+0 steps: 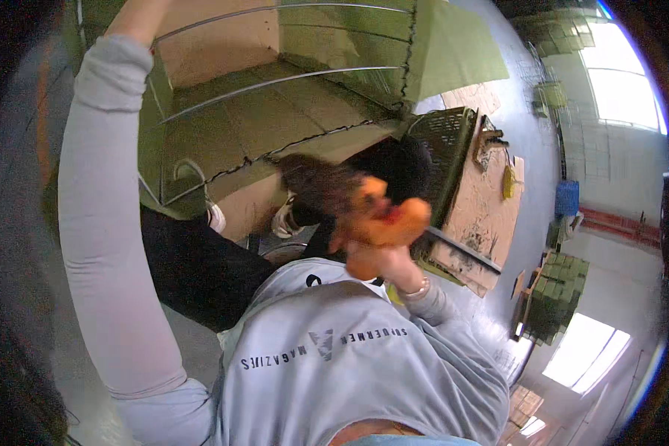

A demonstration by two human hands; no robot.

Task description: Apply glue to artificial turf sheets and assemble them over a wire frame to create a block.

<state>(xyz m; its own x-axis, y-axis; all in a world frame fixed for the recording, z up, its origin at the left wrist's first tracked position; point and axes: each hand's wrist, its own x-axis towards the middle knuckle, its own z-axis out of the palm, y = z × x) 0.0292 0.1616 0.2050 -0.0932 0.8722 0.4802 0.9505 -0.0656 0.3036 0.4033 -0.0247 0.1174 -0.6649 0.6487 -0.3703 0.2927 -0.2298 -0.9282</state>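
My right hand [383,262] is raised in front of my shirt, closed round an orange and brown object that looks like a plush toy [395,223]. Motion smears the toy. Its orange part, with a small red patch, lies against my fingers, and its dark brown fuzzy part points away to the left. My left arm stretches up to the far left beside a wire-framed bin [282,74]. Only the wrist shows there; the left hand itself is cut off by the top edge.
The bin has metal bars and a green lining. Right of my knees stands a green plastic crate [444,141] beside a cardboard sheet [479,223] with dark scraps and a yellow item [508,182]. Farther right are stacked green crates [561,290] and a blue box [566,198].
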